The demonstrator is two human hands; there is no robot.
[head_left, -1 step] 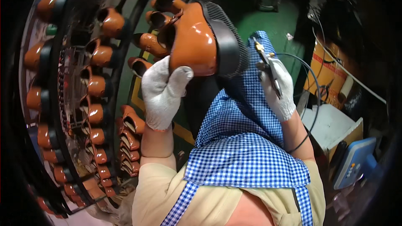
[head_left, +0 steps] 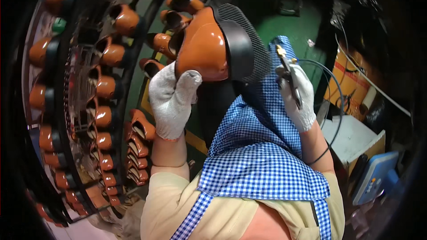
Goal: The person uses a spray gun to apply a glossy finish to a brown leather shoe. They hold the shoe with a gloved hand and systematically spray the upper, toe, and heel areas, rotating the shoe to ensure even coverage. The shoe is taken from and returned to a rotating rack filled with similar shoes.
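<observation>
My left hand [head_left: 172, 100], in a white knit glove, grips a glossy orange-brown shoe [head_left: 203, 46] with its thumb on the leather. The shoe is held tilted, its thick black heel and ridged black sole facing right. To the right, my right hand [head_left: 300, 93], also gloved, is closed around a spray gun [head_left: 291, 80] with a brass nozzle pointing away from me. A dark hose [head_left: 341, 100] loops from the gun down past my right forearm. Between shoe and gun there is a gap.
At left, a dark rack [head_left: 129, 71] bears rows of similar brown shoes. More shoes [head_left: 138, 151] stand close to my left forearm. A blue-and-white checked apron [head_left: 262, 169] covers my lap. At right are an orange box [head_left: 351, 75], a white board [head_left: 351, 135] and a blue device [head_left: 376, 178].
The shoe has tilted slightly, its sole swinging a little to the right. The right hand and spray gun sit slightly lower and further right. The rack appears shifted in view.
</observation>
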